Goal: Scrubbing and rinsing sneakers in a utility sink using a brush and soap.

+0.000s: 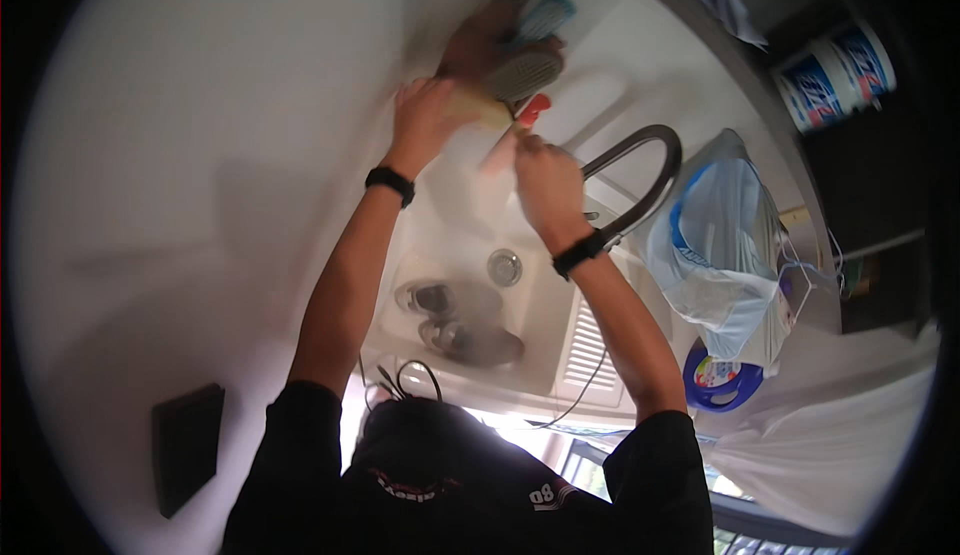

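Observation:
My left hand (424, 120), with a black band at the wrist, grips the edge of a pale yellow object (484, 109) above the sink (544, 315). The fingers of my right hand (551, 184) are curled at a blurred, thin thing beside the yellow object's right end; what it is cannot be told. A small red item (535, 109) lies just beyond these fingers. Past both hands are a ridged grey-brown object (529, 75), perhaps a shoe sole, and a light-blue item (550, 16). Several dark, blurred objects (457, 334) rest in the basin near a round drain (505, 268).
A curved metal faucet (667, 150) rises right of my right hand. Farther right hangs a translucent plastic bag (720, 255), above a purple bottle (724, 386). White-and-blue containers (836, 75) stand at the upper right. A pale wall (187, 142) is on the left, and thin cables (420, 364) lie near me.

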A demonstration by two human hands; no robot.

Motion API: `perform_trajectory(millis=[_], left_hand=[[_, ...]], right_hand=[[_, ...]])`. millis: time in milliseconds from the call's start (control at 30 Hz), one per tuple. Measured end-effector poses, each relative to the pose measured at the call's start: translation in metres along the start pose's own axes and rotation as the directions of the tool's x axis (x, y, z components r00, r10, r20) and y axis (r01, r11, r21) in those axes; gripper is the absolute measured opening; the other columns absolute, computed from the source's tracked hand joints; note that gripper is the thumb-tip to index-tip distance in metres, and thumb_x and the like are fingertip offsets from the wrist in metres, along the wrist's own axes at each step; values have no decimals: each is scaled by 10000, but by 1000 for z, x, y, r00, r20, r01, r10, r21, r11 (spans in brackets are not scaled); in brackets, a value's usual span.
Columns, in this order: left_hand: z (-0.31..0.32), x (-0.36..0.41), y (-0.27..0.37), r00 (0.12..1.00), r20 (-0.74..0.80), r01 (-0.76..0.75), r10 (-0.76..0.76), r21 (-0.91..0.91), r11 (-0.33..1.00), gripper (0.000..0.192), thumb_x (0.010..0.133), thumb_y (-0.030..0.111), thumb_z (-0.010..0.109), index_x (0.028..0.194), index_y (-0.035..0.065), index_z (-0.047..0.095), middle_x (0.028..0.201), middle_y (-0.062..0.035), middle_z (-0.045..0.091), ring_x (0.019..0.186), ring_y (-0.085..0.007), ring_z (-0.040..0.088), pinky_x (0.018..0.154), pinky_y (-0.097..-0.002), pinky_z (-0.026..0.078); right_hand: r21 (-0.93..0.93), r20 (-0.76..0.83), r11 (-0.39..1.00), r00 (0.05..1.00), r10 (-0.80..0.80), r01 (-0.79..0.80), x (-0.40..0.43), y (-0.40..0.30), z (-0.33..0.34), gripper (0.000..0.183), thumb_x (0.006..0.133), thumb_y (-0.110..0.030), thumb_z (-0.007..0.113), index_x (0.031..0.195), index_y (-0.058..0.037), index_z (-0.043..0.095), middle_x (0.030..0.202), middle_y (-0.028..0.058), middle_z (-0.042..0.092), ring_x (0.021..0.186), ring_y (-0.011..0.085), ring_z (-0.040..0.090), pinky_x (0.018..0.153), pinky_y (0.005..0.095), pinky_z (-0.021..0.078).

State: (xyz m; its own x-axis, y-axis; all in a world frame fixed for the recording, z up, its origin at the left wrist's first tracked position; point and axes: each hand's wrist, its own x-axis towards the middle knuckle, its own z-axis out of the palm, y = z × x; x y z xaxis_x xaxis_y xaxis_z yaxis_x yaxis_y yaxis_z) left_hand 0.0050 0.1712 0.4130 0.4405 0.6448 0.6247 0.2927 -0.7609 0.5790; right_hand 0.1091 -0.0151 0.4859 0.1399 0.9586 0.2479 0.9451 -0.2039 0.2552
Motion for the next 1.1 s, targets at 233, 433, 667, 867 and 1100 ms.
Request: perform_trajectory(millis=[233, 433, 667, 867, 1100], left_hand=[[-3, 6, 22, 996, 80, 34, -35, 6, 999, 492, 771, 384, 823, 1152, 104, 688, 877, -47, 610, 995, -267, 562, 946, -423, 385], [-8, -6, 11, 999, 50, 12, -15, 54, 998, 502, 773, 408, 823, 1153, 108, 690, 860, -37, 615, 978, -278, 577, 907, -424, 398], [8, -2, 11, 996, 89, 2, -12, 109, 994, 510, 779, 440, 811, 1146, 107, 690, 867, -42, 615, 1011, -279, 569, 922, -440, 389], [5, -8, 3, 1000, 26, -18, 16, 106, 994, 450, 775, 434, 819, 1044, 96, 693, 892, -46, 636, 1018, -283, 575, 919, -443, 391], [1, 0, 19, 987, 149, 37, -52, 102, 994, 423, 767, 417, 828, 1006, 92, 702, 896, -48, 649, 1016, -284, 575, 909, -449, 399]], right_hand=[[-35, -16, 998, 999, 50, -51, 5, 11, 7, 448, 833, 1, 605, 1278, 54, 586, 933, 131, 676, 761, 265, 708, 613, 359, 579], [-143, -31, 982, 991, -130, 125, -21, -6, 7, 466, 843, -23, 597, 1295, 81, 552, 896, 126, 647, 730, 251, 686, 597, 352, 576], [-18, -150, 977, 966, -212, 211, 19, 13, 14, 248, 854, -38, 595, 1081, 60, 608, 792, 177, 666, 660, 314, 708, 551, 393, 582], [24, -79, 975, 972, -219, 222, 0, 10, -1, 231, 881, -40, 570, 1081, 74, 590, 744, 208, 675, 560, 334, 688, 525, 424, 576], [-48, -20, 967, 968, -250, 249, 19, 3, -21, 82, 768, 2, 642, 778, 72, 683, 891, 215, 670, 735, 332, 728, 609, 413, 595]])
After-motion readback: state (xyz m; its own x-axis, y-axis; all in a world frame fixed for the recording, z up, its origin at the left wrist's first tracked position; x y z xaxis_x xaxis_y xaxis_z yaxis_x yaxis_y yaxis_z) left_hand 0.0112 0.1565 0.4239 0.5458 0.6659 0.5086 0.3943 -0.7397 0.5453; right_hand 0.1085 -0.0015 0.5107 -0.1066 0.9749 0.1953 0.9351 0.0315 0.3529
